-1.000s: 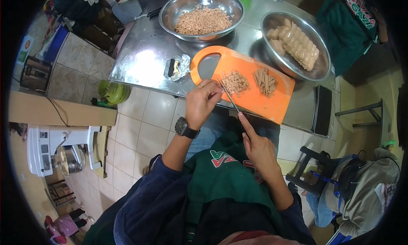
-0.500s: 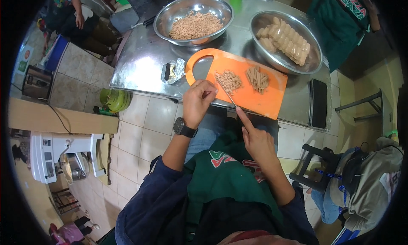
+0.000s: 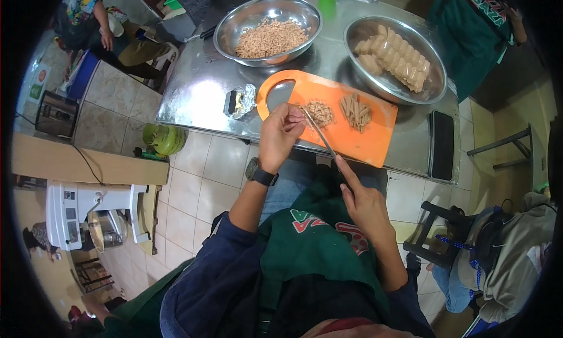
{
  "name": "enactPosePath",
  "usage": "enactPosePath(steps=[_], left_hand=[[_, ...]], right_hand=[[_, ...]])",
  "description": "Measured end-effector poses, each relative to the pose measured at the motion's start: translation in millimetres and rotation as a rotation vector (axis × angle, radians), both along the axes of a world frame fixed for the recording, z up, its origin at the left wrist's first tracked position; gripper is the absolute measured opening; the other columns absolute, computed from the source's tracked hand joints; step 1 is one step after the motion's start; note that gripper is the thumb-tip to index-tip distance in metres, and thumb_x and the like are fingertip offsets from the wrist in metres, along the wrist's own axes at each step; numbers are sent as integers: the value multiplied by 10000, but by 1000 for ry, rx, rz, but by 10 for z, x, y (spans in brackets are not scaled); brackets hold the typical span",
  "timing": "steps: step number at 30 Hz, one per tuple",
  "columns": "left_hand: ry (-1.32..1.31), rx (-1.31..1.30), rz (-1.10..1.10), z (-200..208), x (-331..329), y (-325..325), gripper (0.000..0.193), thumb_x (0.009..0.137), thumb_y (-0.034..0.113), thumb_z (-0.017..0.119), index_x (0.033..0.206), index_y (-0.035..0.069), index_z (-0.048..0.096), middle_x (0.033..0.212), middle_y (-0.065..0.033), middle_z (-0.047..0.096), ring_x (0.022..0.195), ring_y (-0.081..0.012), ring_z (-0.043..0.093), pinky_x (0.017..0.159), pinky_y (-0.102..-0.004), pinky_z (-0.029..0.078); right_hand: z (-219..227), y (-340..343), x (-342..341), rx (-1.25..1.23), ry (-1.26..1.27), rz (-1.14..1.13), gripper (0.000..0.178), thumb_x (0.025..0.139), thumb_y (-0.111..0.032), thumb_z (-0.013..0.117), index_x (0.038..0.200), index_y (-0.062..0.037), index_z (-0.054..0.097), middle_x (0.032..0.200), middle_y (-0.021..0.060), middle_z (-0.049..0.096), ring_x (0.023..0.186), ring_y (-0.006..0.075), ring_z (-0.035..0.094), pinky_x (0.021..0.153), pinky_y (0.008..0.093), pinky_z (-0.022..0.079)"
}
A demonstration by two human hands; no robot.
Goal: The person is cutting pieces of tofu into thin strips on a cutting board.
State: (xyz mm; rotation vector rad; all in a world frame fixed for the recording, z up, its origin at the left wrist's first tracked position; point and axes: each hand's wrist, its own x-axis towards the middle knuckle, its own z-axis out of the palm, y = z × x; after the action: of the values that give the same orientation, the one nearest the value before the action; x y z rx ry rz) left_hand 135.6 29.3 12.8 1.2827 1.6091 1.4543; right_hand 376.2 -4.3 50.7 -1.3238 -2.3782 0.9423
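Note:
My right hand [image 3: 365, 203] grips a knife [image 3: 319, 128], its index finger stretched along the top toward the blade. The blade slants away to the left over an orange cutting board [image 3: 375, 140]. Beside the blade's tip, my left hand [image 3: 280, 140] is closed with thumb and fingertips together; what they pinch, if anything, is too small to make out. Small light-brown diced pieces [image 3: 320, 111] lie on the board right by the blade. To their right is a pile of brown strips [image 3: 355, 111] of the same colour.
Behind the board stand a steel bowl [image 3: 226, 49] of chopped pieces and another bowl [image 3: 441, 89] holding bagged brown blocks. Crumpled foil [image 3: 246, 100] and a dark phone [image 3: 441, 145] lie on the metal table [image 3: 193, 97]. Other people stand at the upper left and upper right.
My left hand has shifted slightly right, its fingers more curled beside the blade tip. The knife has moved a little. At the upper left, a person's legs have moved; green clothing appears at lower left.

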Motion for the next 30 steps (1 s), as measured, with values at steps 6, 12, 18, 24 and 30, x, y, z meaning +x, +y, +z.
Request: enactPosePath(steps=[6,12,18,24,30], left_hand=[[-42,-23,22,-36,7,14,255,824,-61,692,1001,27,531,961,-27,616,930,-109,643,820,-242,551],[-140,62,27,34,35,21,250,822,-55,698,1002,30,548,958,-13,604,909,-84,621,794,-224,547],[-146,-17,-101,229,-214,151,137,871,64,705,967,77,608,961,15,608,867,-58,595,764,-224,525],[-1004,-78,146,533,-432,524,362,935,281,656,1130,26,489,1039,-84,543,963,-190,611,829,-306,567],[-1250,-96,27,437,-846,986,554,991,313,548,1325,-64,318,1217,-252,450,1100,-373,564,945,-382,566]], right_hand=[[-16,27,-59,26,-139,21,606,947,-209,545,1486,-361,314,659,165,647,608,388,643,574,505,520],[41,68,4,20,15,-40,595,943,-176,554,1481,-322,347,709,175,661,635,395,644,585,491,513],[121,153,176,-34,159,-41,599,940,-139,564,1490,-252,355,797,212,669,677,407,643,601,470,492],[87,335,451,-68,206,-47,595,947,-142,561,1494,-241,350,786,226,665,676,393,653,605,450,471],[-29,597,625,148,247,-11,588,927,-130,592,1470,-251,401,963,149,697,718,344,670,649,422,519]])
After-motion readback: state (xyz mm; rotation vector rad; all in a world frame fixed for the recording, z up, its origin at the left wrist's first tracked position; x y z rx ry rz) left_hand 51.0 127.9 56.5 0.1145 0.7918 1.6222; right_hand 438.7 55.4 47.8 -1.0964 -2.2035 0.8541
